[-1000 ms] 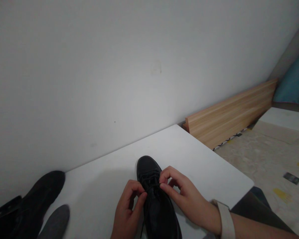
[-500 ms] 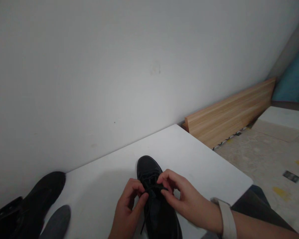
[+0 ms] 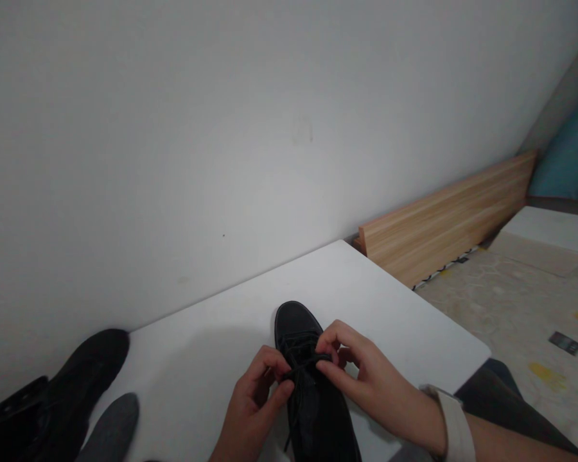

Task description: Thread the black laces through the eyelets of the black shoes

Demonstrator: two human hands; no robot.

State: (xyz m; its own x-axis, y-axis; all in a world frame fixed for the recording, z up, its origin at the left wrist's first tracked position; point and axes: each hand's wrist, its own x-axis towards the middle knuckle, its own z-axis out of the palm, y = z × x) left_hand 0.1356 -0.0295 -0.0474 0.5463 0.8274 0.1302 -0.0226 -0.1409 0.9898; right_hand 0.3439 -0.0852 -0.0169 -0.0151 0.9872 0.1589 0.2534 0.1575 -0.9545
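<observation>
A white table stood against a pale wall, a wooden board leaning beyond its far corner; a black shoe lay on the table's near middle, toe toward the wall; the right hand and left hand flanked its top, fingers pinched closed on the black lace stretched between them; another dark shoe sat at the left edge.

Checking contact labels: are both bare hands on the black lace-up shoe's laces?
Yes, the left hand and right hand each pinch the laces of the black lace-up shoe.
</observation>
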